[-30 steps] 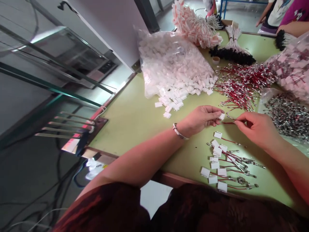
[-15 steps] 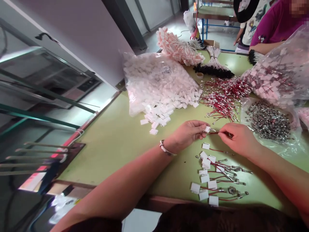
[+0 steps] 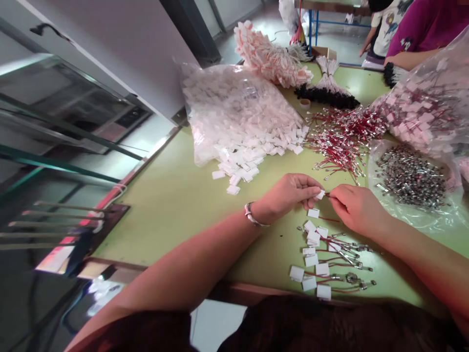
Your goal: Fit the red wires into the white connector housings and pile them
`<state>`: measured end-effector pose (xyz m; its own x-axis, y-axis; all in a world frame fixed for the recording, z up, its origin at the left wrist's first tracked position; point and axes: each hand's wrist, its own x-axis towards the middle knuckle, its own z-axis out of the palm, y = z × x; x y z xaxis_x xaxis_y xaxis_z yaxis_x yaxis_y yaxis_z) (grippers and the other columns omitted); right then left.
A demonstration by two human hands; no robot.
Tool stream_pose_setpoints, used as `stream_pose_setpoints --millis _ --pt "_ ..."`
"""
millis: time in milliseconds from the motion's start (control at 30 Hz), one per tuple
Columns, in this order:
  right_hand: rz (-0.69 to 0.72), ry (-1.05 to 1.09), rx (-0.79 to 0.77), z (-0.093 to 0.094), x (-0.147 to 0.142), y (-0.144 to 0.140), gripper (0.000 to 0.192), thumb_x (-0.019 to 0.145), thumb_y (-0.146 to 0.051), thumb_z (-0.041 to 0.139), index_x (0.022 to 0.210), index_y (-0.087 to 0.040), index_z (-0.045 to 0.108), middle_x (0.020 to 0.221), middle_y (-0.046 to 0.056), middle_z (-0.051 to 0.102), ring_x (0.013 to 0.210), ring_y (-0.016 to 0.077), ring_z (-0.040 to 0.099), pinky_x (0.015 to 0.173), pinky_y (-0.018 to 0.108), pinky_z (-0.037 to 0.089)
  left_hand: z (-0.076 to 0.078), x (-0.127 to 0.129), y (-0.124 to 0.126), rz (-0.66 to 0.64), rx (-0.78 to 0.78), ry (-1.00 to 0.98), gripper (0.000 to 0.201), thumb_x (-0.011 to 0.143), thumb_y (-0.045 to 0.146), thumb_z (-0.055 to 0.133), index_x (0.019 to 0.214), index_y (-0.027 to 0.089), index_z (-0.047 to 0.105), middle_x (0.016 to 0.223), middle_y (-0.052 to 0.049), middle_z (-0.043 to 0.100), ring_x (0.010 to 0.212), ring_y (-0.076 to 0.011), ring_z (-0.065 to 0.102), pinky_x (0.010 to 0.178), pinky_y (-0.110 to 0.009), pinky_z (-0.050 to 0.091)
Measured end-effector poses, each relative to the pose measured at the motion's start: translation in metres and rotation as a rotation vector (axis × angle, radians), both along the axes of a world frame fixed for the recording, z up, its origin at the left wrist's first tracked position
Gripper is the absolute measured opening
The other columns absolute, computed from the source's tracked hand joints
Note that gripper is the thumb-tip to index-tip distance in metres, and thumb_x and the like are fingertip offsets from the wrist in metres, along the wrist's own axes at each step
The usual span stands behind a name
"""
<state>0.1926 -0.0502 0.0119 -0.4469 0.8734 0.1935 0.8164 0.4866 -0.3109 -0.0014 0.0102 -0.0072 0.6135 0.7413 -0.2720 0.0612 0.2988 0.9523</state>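
My left hand (image 3: 295, 192) pinches a small white plastic connector housing (image 3: 321, 194) between thumb and fingers. Close on its right, my right hand (image 3: 351, 204) is closed on a short red wire (image 3: 328, 194) whose end meets the housing; whether it sits inside cannot be made out. Just below both hands lies a white housing with a red wire (image 3: 313, 213). Nearer to me, several more white housings (image 3: 322, 269) with red wires and metal ends are spread in a loose group on the green table (image 3: 176, 220).
A clear bag (image 3: 234, 107) spills white housings at the back. Red wires with metal terminals (image 3: 339, 142) lie heaped beyond my hands. Small metal parts (image 3: 410, 176) fill an open bag on the right, beside a bigger bag (image 3: 432, 102). A person in a purple sleeve (image 3: 421, 29) sits across.
My hands have come closer together, and the red wire's end has moved left up to the white housing. The view has shifted slightly.
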Motion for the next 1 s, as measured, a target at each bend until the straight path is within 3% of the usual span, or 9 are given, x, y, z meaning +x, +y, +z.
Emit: stream_pose_setpoints --millis 133,300,400,700,867,1000 --pt "0.021 0.020 -0.015 -0.003 0.001 0.000 0.026 0.090 -0.022 0.036 0.074 -0.017 0.057 0.070 0.006 0.060 0.062 0.0152 0.049 0.059 0.030 0.032 0.001 0.000 0.000 -0.035 0.016 0.030 0.015 0.076 0.027 0.069 0.082 0.013 0.068 0.050 0.003 0.060 0.042 -0.0063 0.052 0.044 -0.019 0.040" --pt "-0.015 -0.028 0.000 -0.001 0.003 0.001 0.027 0.089 -0.019 0.034 0.076 -0.017 0.058 0.070 0.006 0.059 0.061 0.0149 0.047 0.057 0.029 0.031 0.011 0.008 -0.007 0.076 0.116 0.157 0.009 0.076 0.019 0.068 0.082 0.013 0.067 0.046 0.003 0.057 0.041 -0.0073 0.052 0.044 -0.020 0.042" --pt "-0.050 -0.019 0.029 0.000 0.004 0.003 0.026 0.089 -0.019 0.035 0.077 -0.016 0.058 0.070 0.006 0.059 0.061 0.0146 0.047 0.057 0.029 0.031 0.015 0.010 -0.011 0.105 0.173 0.136 0.009 0.076 0.019 0.068 0.082 0.013 0.065 0.046 0.004 0.057 0.042 -0.0069 0.053 0.044 -0.018 0.042" --pt "0.063 0.224 -0.057 0.003 0.007 0.003 0.017 0.087 -0.022 0.046 0.073 -0.019 0.056 0.064 0.000 0.059 0.057 0.0114 0.049 0.055 0.026 0.035 0.004 0.000 -0.003 -0.113 0.007 -0.129 0.027 0.074 0.033 0.073 0.084 0.011 0.061 0.050 0.005 0.057 0.042 -0.0052 0.049 0.040 -0.016 0.037" --pt "0.083 0.264 0.010 0.005 0.011 0.004 0.020 0.090 -0.025 0.047 0.079 -0.018 0.063 0.063 -0.001 0.060 0.056 0.0101 0.050 0.055 0.024 0.036 0.001 0.000 -0.002 -0.116 -0.093 -0.295 0.038 0.068 0.043 0.078 0.083 0.012 0.061 0.053 0.004 0.059 0.039 -0.0038 0.046 0.036 -0.015 0.033" --pt "0.121 0.213 0.071 0.004 0.010 0.003 0.024 0.092 -0.024 0.044 0.081 -0.018 0.065 0.063 0.000 0.061 0.056 0.0103 0.051 0.054 0.024 0.036 0.003 0.000 -0.003 -0.103 -0.093 -0.279 0.037 0.067 0.040 0.079 0.082 0.012 0.061 0.056 0.004 0.060 0.041 -0.0040 0.048 0.037 -0.015 0.035"
